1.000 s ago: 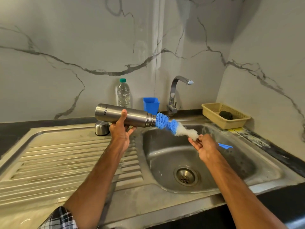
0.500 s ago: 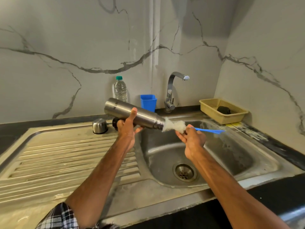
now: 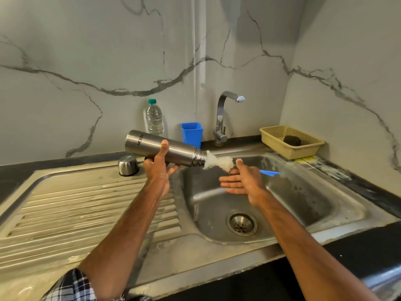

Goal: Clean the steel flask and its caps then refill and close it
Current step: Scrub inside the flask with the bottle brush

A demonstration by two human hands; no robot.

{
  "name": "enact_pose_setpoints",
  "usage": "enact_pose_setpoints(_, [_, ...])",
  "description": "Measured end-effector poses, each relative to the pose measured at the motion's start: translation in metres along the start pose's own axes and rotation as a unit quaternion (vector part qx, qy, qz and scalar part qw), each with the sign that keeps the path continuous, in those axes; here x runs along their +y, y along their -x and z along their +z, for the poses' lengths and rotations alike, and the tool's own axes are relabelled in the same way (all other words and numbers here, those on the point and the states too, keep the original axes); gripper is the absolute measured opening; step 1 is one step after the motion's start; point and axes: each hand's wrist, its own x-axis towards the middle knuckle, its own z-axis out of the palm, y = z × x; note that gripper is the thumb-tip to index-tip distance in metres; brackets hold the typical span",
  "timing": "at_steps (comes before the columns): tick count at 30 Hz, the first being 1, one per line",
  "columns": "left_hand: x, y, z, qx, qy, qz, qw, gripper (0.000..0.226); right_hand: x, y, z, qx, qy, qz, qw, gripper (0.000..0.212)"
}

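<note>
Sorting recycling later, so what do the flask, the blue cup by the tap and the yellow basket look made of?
Flask: brushed steel, judging by its grey satin sheen. Blue cup: probably plastic, flat uniform colour. Yellow basket: likely moulded plastic, with fine mesh walls.

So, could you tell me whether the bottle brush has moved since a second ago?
Yes. The brush has slid left, deeper into the flask: its blue bristles, earlier outside the mouth below the tap, are now hidden.

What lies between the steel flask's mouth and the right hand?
The white bristles of the bottle brush, sticking out of the steel flask toward the right hand, as the head view shows.
</note>
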Motion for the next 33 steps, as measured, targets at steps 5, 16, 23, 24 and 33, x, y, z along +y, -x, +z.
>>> enact_pose_setpoints(5, [0.009,-0.007,-0.011,0.01,-0.031,0.015,0.999,0.029,-0.001,-0.015,-0.019,0.103,0.425,-0.311,0.844,0.022])
enact_pose_setpoints(16, [0.03,-0.016,-0.023,0.028,0.029,-0.004,0.999,0.061,0.013,-0.025,-0.03,-0.068,0.372,-0.32,0.869,0.015])
enact_pose_setpoints(23, [0.029,-0.014,-0.026,-0.042,0.018,-0.022,0.999,0.057,0.0,-0.011,-0.025,-0.209,0.276,-0.199,0.917,0.026])
enact_pose_setpoints(24, [0.03,-0.015,-0.026,-0.054,0.012,-0.021,0.998,0.061,-0.002,-0.009,-0.026,-0.238,0.269,-0.158,0.92,0.03])
enact_pose_setpoints(33, [0.032,-0.016,-0.027,-0.031,0.033,-0.023,0.999,0.044,0.018,-0.004,0.003,-0.049,0.279,-0.256,0.924,0.013])
